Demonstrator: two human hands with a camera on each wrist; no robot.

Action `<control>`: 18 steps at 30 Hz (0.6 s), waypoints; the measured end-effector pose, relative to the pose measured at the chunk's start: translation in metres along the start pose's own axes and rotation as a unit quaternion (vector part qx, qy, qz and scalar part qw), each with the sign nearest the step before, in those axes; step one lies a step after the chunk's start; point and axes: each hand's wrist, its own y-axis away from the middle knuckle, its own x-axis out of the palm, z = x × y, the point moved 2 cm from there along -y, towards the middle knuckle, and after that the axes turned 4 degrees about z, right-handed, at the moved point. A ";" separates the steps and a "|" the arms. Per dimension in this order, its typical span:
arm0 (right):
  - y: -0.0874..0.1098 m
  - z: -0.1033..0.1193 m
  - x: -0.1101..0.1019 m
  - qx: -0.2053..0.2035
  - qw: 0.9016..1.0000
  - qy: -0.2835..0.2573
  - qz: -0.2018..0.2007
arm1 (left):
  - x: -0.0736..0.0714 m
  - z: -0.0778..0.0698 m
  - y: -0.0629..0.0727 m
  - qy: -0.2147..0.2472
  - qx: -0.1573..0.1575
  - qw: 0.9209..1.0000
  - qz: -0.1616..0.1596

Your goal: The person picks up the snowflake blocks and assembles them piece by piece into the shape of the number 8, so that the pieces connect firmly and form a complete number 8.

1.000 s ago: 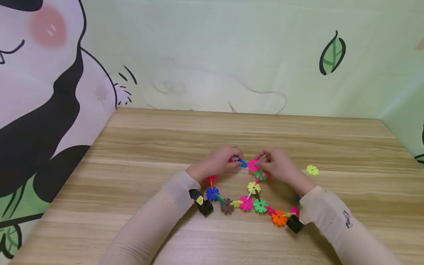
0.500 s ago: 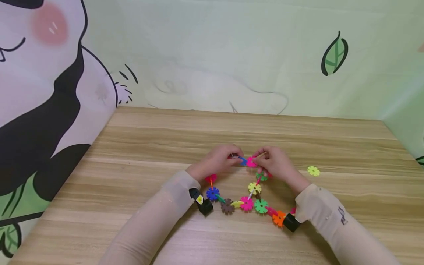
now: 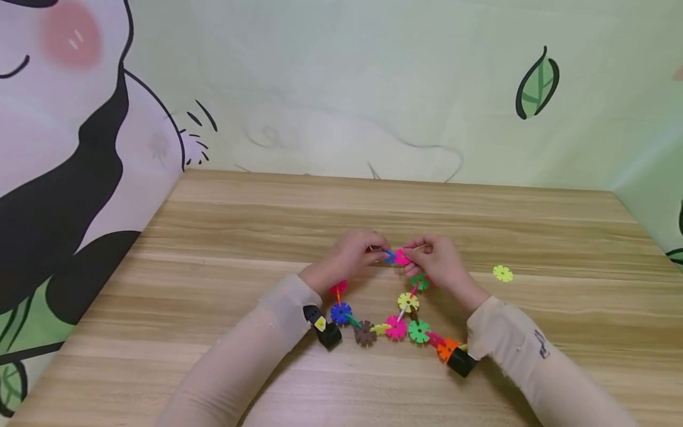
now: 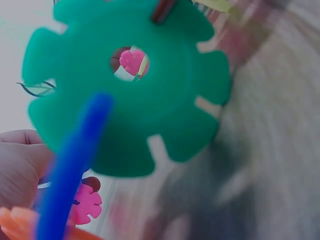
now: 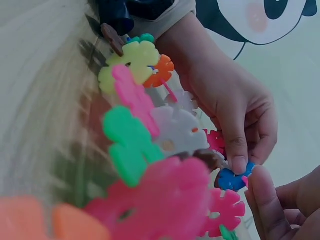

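Between thumb and fingers my left hand (image 3: 352, 252) pinches a blue notched flower disc (image 3: 390, 256). A pink flower disc (image 3: 401, 257) is pinched by my right hand (image 3: 440, 264), edge against the blue one. How deeply their notches engage is hidden. In the right wrist view, the left hand's thumb presses on the blue disc (image 5: 231, 180), beside the right hand's fingertips (image 5: 262, 187). Both discs belong to a chain of linked flower discs, including a yellow disc (image 3: 408, 302), a brown disc (image 3: 365, 333) and a green disc (image 3: 420, 331).
A loose yellow disc (image 3: 503, 273) lies on the wooden table (image 3: 240, 219) to the right of the hands. Behind the table stands a pale wall (image 3: 331, 89) with painted leaves. Black wrist cameras hang close to the chain, one near an orange disc (image 3: 447, 350).
The blue and pink discs, apart a second ago, now meet edge to edge. My right hand has shifted slightly left with the pink disc; the left hand keeps pinching the blue one.
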 end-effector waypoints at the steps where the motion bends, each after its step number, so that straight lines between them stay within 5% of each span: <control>1: 0.000 -0.001 0.001 0.001 1.000 -0.001 -0.003 | 0.000 0.000 0.000 0.000 -0.003 1.000 0.000; 11: 0.001 0.003 0.010 -0.011 1.000 0.002 -0.008 | 0.000 0.002 0.002 0.020 -0.005 1.000 0.009; 18: 0.003 0.003 -0.001 -0.014 0.993 0.111 0.031 | 0.003 0.002 0.000 0.011 -0.029 0.999 0.030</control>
